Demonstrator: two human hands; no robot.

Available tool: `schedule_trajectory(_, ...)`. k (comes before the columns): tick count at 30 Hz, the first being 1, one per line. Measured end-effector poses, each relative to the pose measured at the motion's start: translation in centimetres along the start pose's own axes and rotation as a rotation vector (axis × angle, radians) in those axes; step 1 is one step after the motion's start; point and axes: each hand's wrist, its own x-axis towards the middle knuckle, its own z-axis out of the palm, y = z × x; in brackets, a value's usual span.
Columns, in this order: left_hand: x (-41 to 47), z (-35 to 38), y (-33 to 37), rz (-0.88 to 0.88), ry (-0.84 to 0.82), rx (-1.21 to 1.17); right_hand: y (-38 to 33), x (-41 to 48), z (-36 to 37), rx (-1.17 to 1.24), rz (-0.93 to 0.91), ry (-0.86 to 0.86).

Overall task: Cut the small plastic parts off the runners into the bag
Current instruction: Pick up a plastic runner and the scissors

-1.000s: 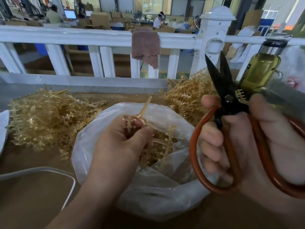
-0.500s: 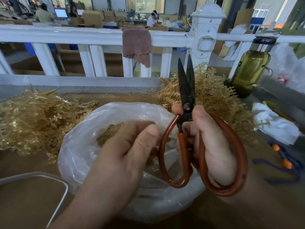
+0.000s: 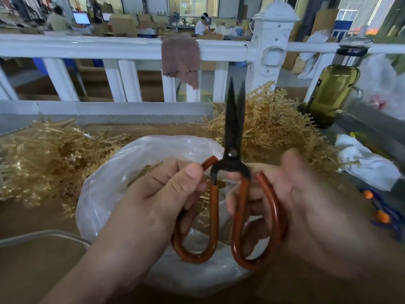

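Black-bladed scissors point(image 3: 234, 132) with two orange-brown loop handles stand upright over a clear plastic bag point(image 3: 122, 172), blades nearly together and pointing up. My left hand point(image 3: 166, 194) grips the left handle loop, thumb on top. My right hand point(image 3: 306, 200), blurred, holds the right handle loop. Small golden cut parts lie inside the bag, mostly hidden by my hands. One pile of golden plastic runners point(image 3: 43, 159) lies left of the bag, another pile of runners point(image 3: 271, 123) behind it on the right.
A white railing point(image 3: 109, 49) with a brown cloth point(image 3: 180, 60) runs along the table's far edge. A green glass bottle point(image 3: 333, 93) stands far right, above a white rag point(image 3: 368, 163). Blue cord with orange beads point(image 3: 381, 216) lies right. A clear tray rim point(image 3: 43, 235) sits near left.
The runner piece left my left hand, which now holds the scissors' left handle. My right hand brought the scissors from the right to the centre above the bag.
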Motion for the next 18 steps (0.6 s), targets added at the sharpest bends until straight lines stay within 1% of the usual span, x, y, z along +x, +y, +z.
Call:
schedule_trajectory(1, 0.0, 0.2, 0.0, -0.004, -0.022, 0.022, -2.0, 0.2, 0.3, -0.042, 0.015, 0.017)
schedule_trajectory(2, 0.0, 0.3, 0.0, -0.016, -0.043, 0.024, -1.8, -0.6, 0.5, 0.003, -0.053, 0.047)
schedule_trajectory(3, -0.1, 0.4, 0.1, -0.032, -0.055, 0.035, -1.0, -0.8, 1.1, -0.033, -0.093, 0.145)
schedule_trajectory(4, -0.1, 0.5, 0.3, -0.040, -0.063, 0.065, -0.5, -1.0, 1.2, -0.048, -0.110, 0.182)
schedule_trajectory(5, -0.2, 0.7, 0.5, -0.033, -0.072, 0.103, -0.4, -1.6, 1.3, -0.017, -0.090, 0.178)
schedule_trajectory(7, -0.3, 1.3, 0.9, 0.028, -0.075, 0.151, -0.3, -1.6, 1.8, 0.021, -0.113, 0.135)
schedule_trajectory(8, -0.4, 1.5, 1.0, 0.064, -0.057, 0.182, 0.1, -1.4, 2.1, -0.002, -0.134, 0.150)
schedule_trajectory(10, -0.5, 1.7, 1.0, 0.120, 0.016, 0.328, 0.4, -1.2, 2.0, -0.012, -0.162, 0.220)
schedule_trajectory(12, -0.6, 1.5, 0.9, 0.137, 0.075, 0.430, 0.4, -1.3, 2.2, -0.008, -0.188, 0.250)
schedule_trajectory(15, -0.7, 1.5, 1.0, 0.123, 0.133, 0.419, 0.6, -1.4, 2.3, 0.006, -0.192, 0.267)
schedule_trajectory(18, -0.7, 1.8, 1.1, 0.119, 0.156, 0.412, 0.7, -1.3, 2.5, 0.009, -0.214, 0.297)
